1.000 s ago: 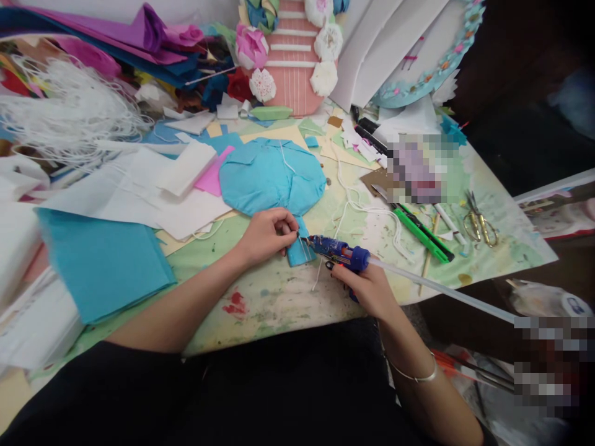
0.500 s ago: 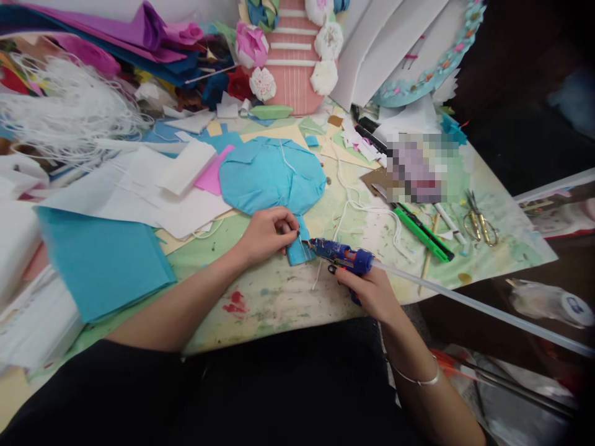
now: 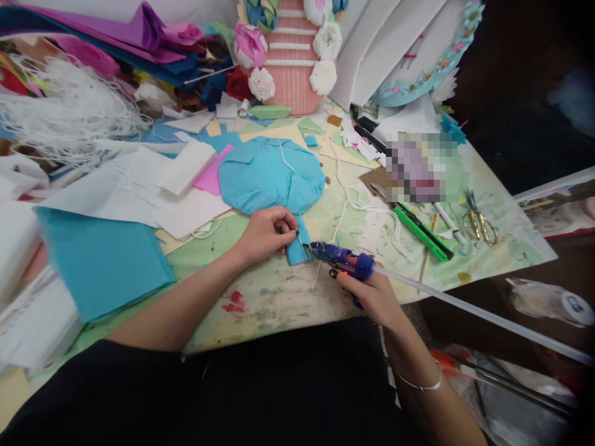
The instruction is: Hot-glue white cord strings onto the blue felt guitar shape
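blue and papery, the narrow flat strip [image 3: 295,254] runs lengthwise toward the near side from the rounded blue paper disc [image 3: 264,170], which lies beyond the left hand [image 3: 270,234]. that nearer hand touches the strip's left side; whether it's pinching anything, i can't tell. the right hand [image 3: 372,290] clasps a dark-blue glue gun [image 3: 348,260], aimed leftward at the strip.

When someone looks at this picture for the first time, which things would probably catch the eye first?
Probably the bright blue paper-covered shape mid-table, with the left grip at its narrow neck. Next, the blue glue gun in the right grip, a long pale stick trailing behind it. At the back, a pink guitar-like piece stands edged with flowers.
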